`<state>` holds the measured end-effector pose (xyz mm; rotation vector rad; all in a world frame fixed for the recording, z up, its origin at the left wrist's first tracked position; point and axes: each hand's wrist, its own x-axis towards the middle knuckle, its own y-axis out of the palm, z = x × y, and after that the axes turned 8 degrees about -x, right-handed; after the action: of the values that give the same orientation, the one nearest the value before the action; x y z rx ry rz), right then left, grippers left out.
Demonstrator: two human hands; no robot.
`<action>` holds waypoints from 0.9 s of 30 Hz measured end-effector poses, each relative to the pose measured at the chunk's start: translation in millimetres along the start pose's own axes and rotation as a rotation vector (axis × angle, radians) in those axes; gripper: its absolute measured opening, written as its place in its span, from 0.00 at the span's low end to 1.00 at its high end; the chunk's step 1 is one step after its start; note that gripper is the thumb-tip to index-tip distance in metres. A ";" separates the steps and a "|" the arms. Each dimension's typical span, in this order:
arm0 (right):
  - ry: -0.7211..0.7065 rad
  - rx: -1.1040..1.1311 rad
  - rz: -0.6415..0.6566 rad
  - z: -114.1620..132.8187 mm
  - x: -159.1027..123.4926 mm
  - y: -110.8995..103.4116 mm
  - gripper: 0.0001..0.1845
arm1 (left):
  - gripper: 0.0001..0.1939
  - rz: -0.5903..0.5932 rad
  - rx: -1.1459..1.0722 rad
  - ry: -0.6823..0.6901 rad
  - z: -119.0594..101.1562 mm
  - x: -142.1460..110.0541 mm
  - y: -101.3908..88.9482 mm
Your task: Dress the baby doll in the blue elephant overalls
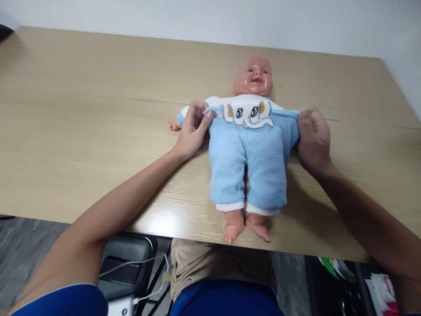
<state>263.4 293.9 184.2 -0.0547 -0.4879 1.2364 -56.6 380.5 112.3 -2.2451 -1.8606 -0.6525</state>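
A baby doll (252,79) lies face up on the wooden table, its bare feet toward the near edge. Fleecy light-blue overalls (246,162) with white cuffs and an embroidered elephant face on the chest cover its legs and belly. At the left, my left hand (194,128) pinches the overalls' upper edge between thumb and fingers. My right hand (314,138) is closed on the opposite end of that edge, and the band between them is stretched out sideways. A white top with a blue cuff shows on the doll's arm at the left; its other arm is hidden.
The wooden table (82,140) meets a white wall (210,19) at the back. Below the near edge are a black chair (128,259) with a white cable and a white device (121,307) at left, and a dark container (332,289) holding packets at right.
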 end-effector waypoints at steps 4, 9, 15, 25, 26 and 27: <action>0.091 -0.130 0.248 13.1 36.5 -4.0 0.30 | 0.35 0.000 -0.023 -0.025 1.3 -1.0 -0.1; 0.093 -0.374 0.400 42.6 64.5 2.7 0.37 | 0.33 0.081 0.009 -0.035 -8.1 -3.8 1.5; -0.068 -0.469 0.356 65.3 75.1 20.6 0.43 | 0.34 0.101 0.039 -0.028 -14.0 -5.5 4.4; -0.490 -0.602 0.720 91.9 118.5 125.7 0.13 | 0.33 -0.058 0.045 0.074 -12.1 -10.8 7.6; -0.445 -0.538 0.794 89.2 126.7 139.0 0.08 | 0.34 -0.066 0.053 0.079 -13.0 -10.9 7.9; -0.347 -0.459 0.863 85.3 134.0 152.2 0.15 | 0.34 -0.069 0.059 0.085 -14.0 -10.7 8.1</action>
<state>127.0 449.4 258.8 -0.4874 -1.1175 1.9623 -53.4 363.7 121.5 -2.0910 -1.8984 -0.6832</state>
